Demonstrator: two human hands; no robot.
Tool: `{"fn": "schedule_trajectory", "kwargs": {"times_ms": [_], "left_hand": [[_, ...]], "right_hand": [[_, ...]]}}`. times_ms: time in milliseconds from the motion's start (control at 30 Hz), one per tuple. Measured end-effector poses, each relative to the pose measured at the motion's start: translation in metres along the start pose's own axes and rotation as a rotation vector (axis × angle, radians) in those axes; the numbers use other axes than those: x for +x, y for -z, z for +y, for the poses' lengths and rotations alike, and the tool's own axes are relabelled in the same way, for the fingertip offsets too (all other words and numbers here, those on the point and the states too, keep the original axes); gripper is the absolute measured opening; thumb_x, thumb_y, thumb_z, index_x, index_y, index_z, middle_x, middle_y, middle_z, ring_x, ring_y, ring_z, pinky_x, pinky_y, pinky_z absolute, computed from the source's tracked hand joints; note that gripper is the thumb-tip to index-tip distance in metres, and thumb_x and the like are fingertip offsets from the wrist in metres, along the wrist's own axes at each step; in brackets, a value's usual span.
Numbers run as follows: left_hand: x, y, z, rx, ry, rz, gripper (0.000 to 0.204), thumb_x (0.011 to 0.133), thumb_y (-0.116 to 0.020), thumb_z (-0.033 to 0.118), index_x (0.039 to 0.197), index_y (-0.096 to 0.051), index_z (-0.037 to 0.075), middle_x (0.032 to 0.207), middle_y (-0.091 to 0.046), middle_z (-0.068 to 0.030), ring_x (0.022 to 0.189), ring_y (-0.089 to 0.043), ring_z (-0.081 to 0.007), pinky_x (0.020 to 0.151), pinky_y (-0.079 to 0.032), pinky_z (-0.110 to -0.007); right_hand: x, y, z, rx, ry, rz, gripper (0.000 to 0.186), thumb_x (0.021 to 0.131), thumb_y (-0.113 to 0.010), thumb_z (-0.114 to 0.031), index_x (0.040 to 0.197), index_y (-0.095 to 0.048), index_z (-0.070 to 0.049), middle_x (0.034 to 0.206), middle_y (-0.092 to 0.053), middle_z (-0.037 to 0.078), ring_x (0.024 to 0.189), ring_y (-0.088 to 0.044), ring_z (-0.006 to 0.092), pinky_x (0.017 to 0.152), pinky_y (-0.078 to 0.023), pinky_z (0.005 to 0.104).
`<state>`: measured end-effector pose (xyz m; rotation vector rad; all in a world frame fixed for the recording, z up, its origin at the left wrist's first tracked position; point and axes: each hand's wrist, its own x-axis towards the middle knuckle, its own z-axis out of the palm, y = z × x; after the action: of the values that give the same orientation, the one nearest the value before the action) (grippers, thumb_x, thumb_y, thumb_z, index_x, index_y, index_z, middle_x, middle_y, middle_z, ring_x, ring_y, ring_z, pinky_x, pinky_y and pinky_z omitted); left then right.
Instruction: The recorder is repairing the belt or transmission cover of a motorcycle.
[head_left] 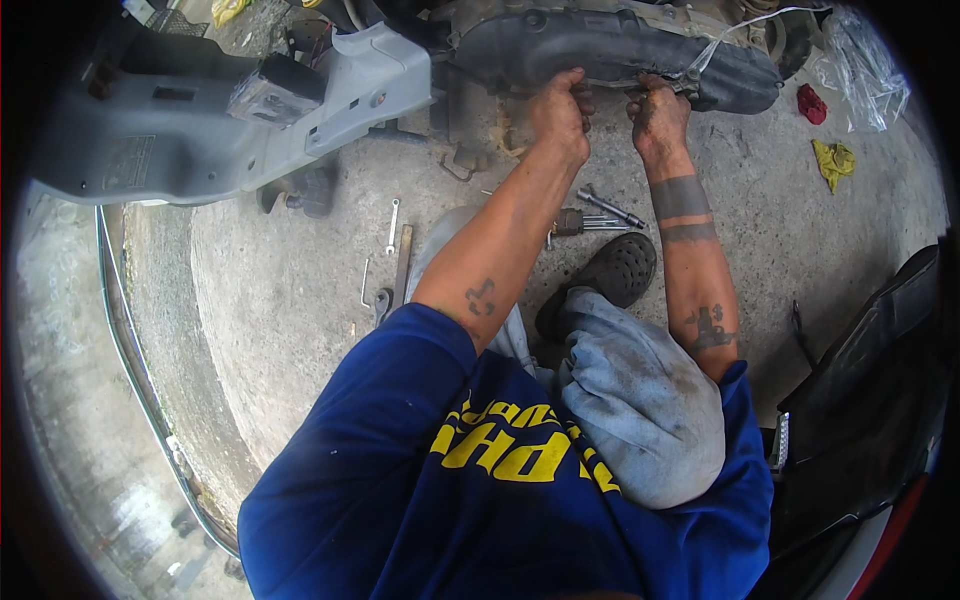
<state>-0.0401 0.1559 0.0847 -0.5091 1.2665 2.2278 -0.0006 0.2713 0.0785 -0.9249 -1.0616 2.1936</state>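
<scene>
A long black scooter transmission cover (590, 45) stretches across the top of the view, on the side of a scooter's engine. My left hand (562, 112) is closed at the cover's lower edge, its thumb pressed to the black surface and the fingers curled underneath. To its right, my right hand (660, 118) is also closed along that edge, with its fingertips partly hidden against the cover. A white cord (715, 48) hangs over the cover just beyond the right hand.
A grey scooter body panel (300, 130) extends at upper left. Near my sandal (620, 270) lie a socket wrench extension (610, 206) and screwdriver bits. A combination wrench (393, 225) and ratchet (382, 304) rest further left. Red cloth (811, 104), yellow cloth (833, 162) and a transparent plastic bag (868, 75) lie right.
</scene>
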Motion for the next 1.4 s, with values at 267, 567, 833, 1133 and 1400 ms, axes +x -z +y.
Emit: {"fn": "schedule_trajectory", "kwargs": {"times_ms": [267, 567, 833, 1133, 1400], "left_hand": [[-0.020, 0.018, 0.010, 0.087, 0.080, -0.096, 0.023, 0.083, -0.070, 0.033, 0.082, -0.060, 0.013, 0.070, -0.060, -0.0022, 0.059, -0.051, -0.0131, 0.056, -0.039, -0.030], [-0.010, 0.009, 0.015, 0.072, 0.081, -0.075, 0.020, 0.085, -0.068, 0.027, 0.086, -0.059, 0.009, 0.073, -0.062, -0.0076, 0.066, -0.057, -0.0172, 0.062, -0.044, -0.034], [-0.017, 0.007, 0.024, 0.163, 0.159, -0.107, 0.024, 0.084, -0.068, 0.028, 0.096, -0.060, 0.010, 0.078, -0.065, -0.0078, 0.067, -0.060, -0.0180, 0.064, -0.045, -0.034], [-0.012, 0.013, 0.025, 0.114, 0.207, -0.143, 0.024, 0.084, -0.069, 0.028, 0.094, -0.061, 0.008, 0.079, -0.065, -0.0081, 0.070, -0.061, -0.0175, 0.068, -0.046, -0.034], [-0.006, 0.019, 0.028, 0.343, -0.008, -0.093, 0.021, 0.085, -0.070, 0.027, 0.092, -0.066, 0.008, 0.071, -0.063, -0.0038, 0.057, -0.056, -0.0132, 0.055, -0.043, -0.029]], "right_hand": [[-0.018, 0.005, -0.007, -0.053, -0.016, 0.005, 0.017, 0.082, -0.062, -0.005, 0.096, -0.054, 0.001, 0.087, -0.060, 0.008, 0.066, -0.055, 0.0156, 0.052, -0.039, 0.0307], [0.000, 0.027, 0.014, 0.207, 0.065, -0.314, 0.016, 0.083, -0.067, -0.013, 0.094, -0.063, -0.002, 0.091, -0.062, 0.007, 0.089, -0.057, 0.0210, 0.080, -0.054, 0.0427], [-0.001, 0.042, 0.004, 0.035, -0.023, -0.187, 0.015, 0.087, -0.060, -0.016, 0.083, -0.059, -0.002, 0.091, -0.061, 0.016, 0.085, -0.065, 0.0323, 0.083, -0.055, 0.0495], [-0.013, 0.038, -0.054, -0.376, -0.191, -0.317, 0.019, 0.073, -0.051, -0.001, 0.087, -0.060, 0.007, 0.080, -0.060, 0.013, 0.069, -0.059, 0.0205, 0.061, -0.049, 0.0292], [0.011, 0.072, -0.034, -0.626, -0.169, -0.478, 0.015, 0.076, -0.053, -0.012, 0.077, -0.060, 0.001, 0.061, -0.053, 0.005, 0.046, -0.044, 0.0121, 0.041, -0.029, 0.0265]]}}
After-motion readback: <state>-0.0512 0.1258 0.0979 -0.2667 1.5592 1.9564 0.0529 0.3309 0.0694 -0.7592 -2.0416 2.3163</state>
